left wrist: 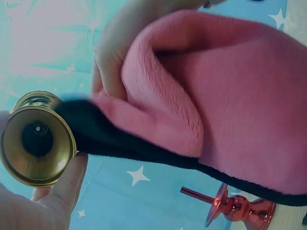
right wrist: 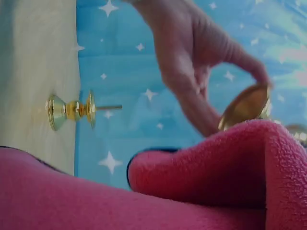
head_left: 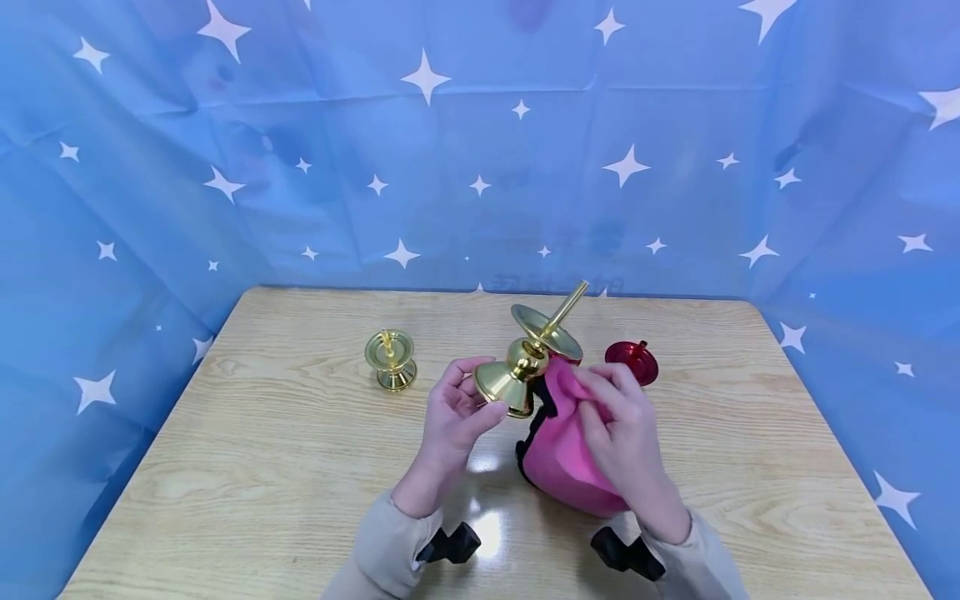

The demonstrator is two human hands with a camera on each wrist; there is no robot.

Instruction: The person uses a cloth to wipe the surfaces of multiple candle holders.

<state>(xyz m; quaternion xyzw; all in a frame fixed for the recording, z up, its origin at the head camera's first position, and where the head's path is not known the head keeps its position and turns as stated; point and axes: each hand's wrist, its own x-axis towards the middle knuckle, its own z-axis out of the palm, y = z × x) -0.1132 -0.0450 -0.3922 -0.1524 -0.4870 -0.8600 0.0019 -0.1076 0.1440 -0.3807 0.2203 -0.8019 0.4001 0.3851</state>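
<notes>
Two hands meet over a wood-grain table (head_left: pixel 262 475): my left hand (head_left: pixel 453 408) curls thumb and fingers around the flared foot of a gold candlestick (head_left: pixel 527 357), while my right hand (head_left: pixel 626 429) pinches a fold of pink cloth (head_left: pixel 566 454) between thumb and fingers. The candlestick is held up off the wood between my hands, tilted, its shallow dish (head_left: pixel 531 318) and slim tube (head_left: pixel 567 307) pointing away and toward my right. The cloth's black edging meets it at the side nearest my right hand, and the rest sags below that hand, toward me. Seen from my left wrist, the foot is a hollow bell, dark in the middle, with a small shiny fastener (left wrist: pixel 39 128) inside. Beyond my left hand and to its left, a smaller gold candle holder (head_left: pixel 392 362) stands upright, a short stem rising from its dish. Just past my right hand, partly hidden by it, stands a red candle holder (head_left: pixel 632 363), its dish likewise bearing a stem. Behind everything hangs a blue backdrop (head_left: pixel 480 142) printed with white stars; faint lettering near its lower edge, straight beyond my hands, is too pale to read.
</notes>
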